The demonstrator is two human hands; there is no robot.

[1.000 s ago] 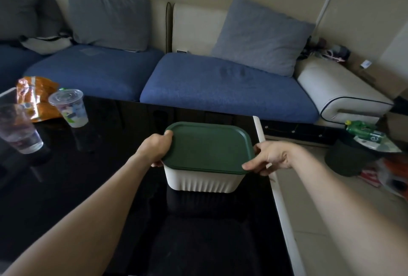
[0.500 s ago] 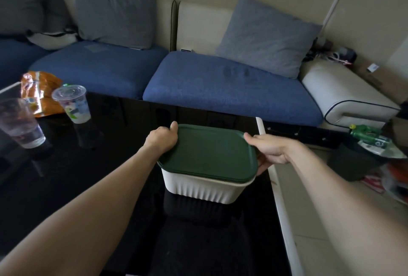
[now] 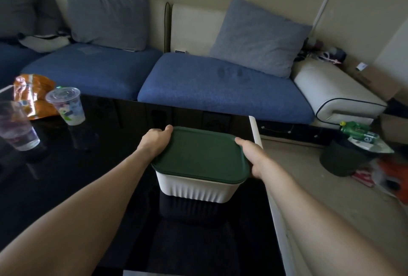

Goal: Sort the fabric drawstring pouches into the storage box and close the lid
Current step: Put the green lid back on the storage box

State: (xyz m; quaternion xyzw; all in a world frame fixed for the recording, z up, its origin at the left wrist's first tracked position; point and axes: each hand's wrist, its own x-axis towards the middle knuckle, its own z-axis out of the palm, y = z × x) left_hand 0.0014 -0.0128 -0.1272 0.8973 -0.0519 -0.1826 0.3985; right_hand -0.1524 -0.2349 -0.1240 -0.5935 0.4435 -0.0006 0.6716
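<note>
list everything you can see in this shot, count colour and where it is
lid: 1, dark green, on the storage box
storage box: 1, white ribbed, on the table near its right edge
table: 1, glossy black, foreground
plastic cups: 2, clear, far left of the table
snack bag: 1, orange, behind the cups
sofa: 1, blue seats with cream back and arm, behind the table
cushions: 2 grey-blue in plain view, on the sofa
bin: 1, dark, on the floor at right
bottle: 1, green, on top of the bin
left hand: 1, grips the lid's left edge
right hand: 1, grips the lid's right edge
</note>
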